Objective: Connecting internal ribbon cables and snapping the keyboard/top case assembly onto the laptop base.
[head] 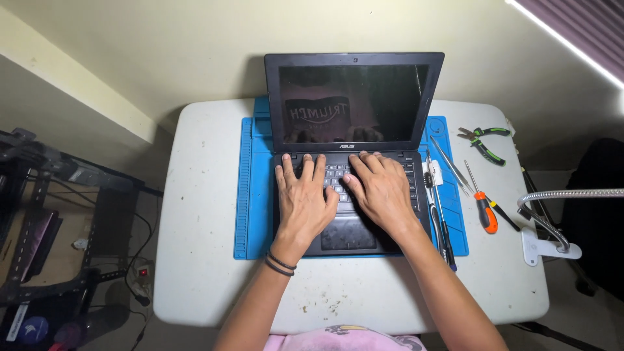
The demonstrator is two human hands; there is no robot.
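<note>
A black laptop stands open on a blue work mat, its screen dark. My left hand lies flat on the left half of the keyboard, fingers spread. Beside it, my right hand rests palm down on the right half of the keyboard, fingers pointing toward the screen. Neither hand holds anything. The touchpad shows just below both palms.
The mat lies on a white table. Right of the laptop lie several screwdrivers, one with an orange handle, plus green-handled pliers. A flexible metal lamp arm is clamped at the right edge. A dark rack stands left.
</note>
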